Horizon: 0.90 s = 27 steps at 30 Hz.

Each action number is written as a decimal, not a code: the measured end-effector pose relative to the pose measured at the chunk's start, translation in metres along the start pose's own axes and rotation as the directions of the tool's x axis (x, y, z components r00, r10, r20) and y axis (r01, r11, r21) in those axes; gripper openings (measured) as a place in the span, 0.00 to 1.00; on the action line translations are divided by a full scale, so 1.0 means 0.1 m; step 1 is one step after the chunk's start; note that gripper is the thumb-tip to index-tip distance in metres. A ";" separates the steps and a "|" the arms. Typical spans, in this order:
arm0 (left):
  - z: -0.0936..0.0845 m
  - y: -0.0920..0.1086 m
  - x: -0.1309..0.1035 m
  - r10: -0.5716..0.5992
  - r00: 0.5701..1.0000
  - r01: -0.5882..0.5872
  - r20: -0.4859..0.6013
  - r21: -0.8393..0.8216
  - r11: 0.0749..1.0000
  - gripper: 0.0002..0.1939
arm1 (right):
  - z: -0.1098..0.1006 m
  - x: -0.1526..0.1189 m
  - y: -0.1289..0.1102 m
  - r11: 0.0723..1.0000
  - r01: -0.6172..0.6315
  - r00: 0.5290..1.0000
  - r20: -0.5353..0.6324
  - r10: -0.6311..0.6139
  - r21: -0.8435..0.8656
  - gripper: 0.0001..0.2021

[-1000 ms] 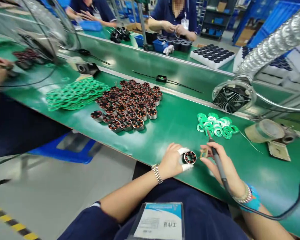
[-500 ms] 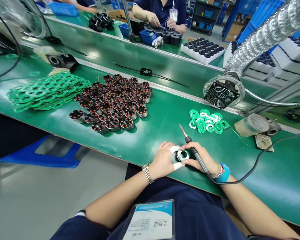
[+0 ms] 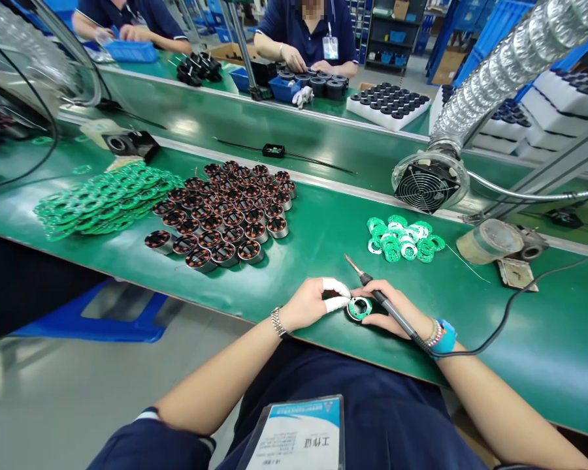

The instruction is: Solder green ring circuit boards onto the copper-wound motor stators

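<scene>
At the green ring pile's (image 3: 404, 239) seven o'clock, the ring-topped core (image 3: 367, 305) is best kept level by the right hand (image 3: 396, 305), whose grip grasps the soldering iron (image 3: 385, 301), while the left hand's (image 3: 308, 303), at nine o'clock, is unclear

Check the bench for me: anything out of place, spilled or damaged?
Nothing obviously spilled or damaged. One oddity: a thin pale wire lies loose on the green bench beside the small pile of green-and-white rings, like a stray strand.

Before you, glossy green-topped workbench (image 3: 318, 245). To your left, blue plastic stool (image 3: 93, 334) on grey floor (image 3: 102, 385). Across from you, second green bench (image 3: 163, 73); behind, dark shelving (image 3: 388, 47) with blue bins (image 3: 397, 36).
</scene>
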<state>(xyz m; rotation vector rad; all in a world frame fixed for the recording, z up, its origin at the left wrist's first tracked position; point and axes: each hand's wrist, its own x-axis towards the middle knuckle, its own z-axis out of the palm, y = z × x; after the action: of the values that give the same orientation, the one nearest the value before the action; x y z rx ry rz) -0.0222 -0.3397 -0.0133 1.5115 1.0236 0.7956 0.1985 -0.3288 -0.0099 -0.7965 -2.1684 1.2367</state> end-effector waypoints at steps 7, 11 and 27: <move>0.17 0.01 -0.01 -0.231 0.972 0.208 -0.034 -0.318 0.925 0.10 | 0.06 0.02 -0.12 0.994 0.021 0.991 -0.126 -0.035 -0.109 0.24; 0.16 0.03 0.00 -0.284 0.959 0.265 -0.020 -0.298 0.917 0.12 | 0.13 0.12 -0.21 0.965 0.077 0.965 -0.223 -0.135 -0.249 0.09; 0.12 0.03 0.02 -0.321 0.945 0.321 0.065 -0.380 0.867 0.11 | 0.10 -0.09 -0.35 0.953 -0.031 0.927 -0.365 -0.085 -0.302 0.05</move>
<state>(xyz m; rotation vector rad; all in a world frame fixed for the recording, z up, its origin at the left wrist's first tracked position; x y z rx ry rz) -0.0104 -0.3425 -0.0130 0.9704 1.0148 0.7083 0.1899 -0.3558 0.0147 -1.0294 -2.0584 0.6702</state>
